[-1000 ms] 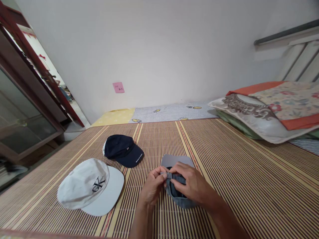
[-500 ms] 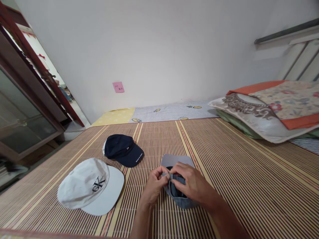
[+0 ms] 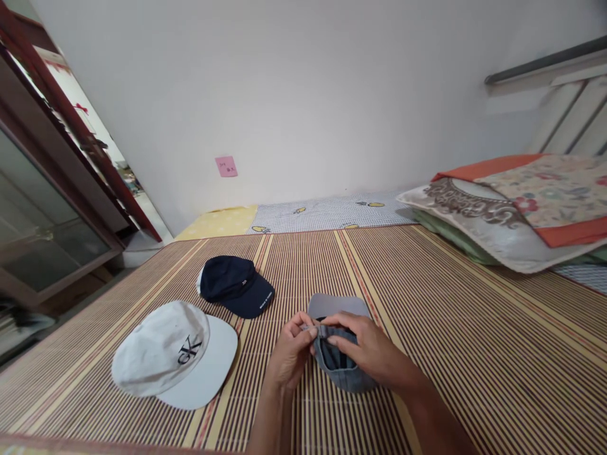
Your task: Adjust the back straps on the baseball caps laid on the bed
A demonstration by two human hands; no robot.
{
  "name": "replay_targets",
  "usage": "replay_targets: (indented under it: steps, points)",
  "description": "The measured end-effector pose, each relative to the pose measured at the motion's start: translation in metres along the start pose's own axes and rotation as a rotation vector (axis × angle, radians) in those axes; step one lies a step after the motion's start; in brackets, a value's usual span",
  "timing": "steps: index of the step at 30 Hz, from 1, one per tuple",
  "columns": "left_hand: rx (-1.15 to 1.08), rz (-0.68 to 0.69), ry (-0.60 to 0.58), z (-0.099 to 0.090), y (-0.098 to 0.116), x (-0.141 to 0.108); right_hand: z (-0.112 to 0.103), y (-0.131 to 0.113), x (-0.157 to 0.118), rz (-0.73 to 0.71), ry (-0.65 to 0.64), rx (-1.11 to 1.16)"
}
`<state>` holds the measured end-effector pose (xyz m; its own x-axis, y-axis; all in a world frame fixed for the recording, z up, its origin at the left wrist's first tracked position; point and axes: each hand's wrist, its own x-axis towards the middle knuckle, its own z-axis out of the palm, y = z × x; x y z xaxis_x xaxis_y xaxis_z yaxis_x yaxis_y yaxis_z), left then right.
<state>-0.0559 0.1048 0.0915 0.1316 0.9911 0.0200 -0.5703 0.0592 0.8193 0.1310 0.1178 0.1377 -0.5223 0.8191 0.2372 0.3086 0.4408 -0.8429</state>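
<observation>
A person is working with both bare hands on a grey-blue cap on a striped bamboo mat spread over a bed, seen from a head-worn camera. At far left a glass-fronted wooden cabinet is standing beside the bed; next along, a white cap with a dark logo and a navy cap are lying crown-up and apart on the mat, well clear of the hands, likely set aside so the middle stays free. A pink note is sticking to the wall beyond them. Near the centre the left hand is pinching one end of the cap's rear strap between thumb and fingertips, while the right hand is grasping the other end and bearing on the crown, apparently steadying the soft cloth so the strap can be handled. The grey-blue cap is lying just in front of the person, upside down with its opening facing up, probably turned so to expose the strap; its long axis is running away from the wearer, the pale brim pointing toward the wall and the back toward the person. At right, patterned pillows are lying stacked at the bed's head
</observation>
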Motion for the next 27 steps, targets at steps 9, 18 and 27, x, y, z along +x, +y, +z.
replay_targets:
  steps: [9,18,27]
  points:
    - [0.018,-0.095,-0.043,-0.006,0.002,-0.002,0.002,0.005,0.003,0.022,0.056,0.190]
    - [-0.024,-0.100,-0.103,-0.002,0.003,-0.005,-0.002,0.012,0.002,0.085,0.058,0.269]
    - [-0.038,-0.082,-0.166,0.001,0.005,-0.005,-0.003,0.016,0.003,0.087,0.123,0.190]
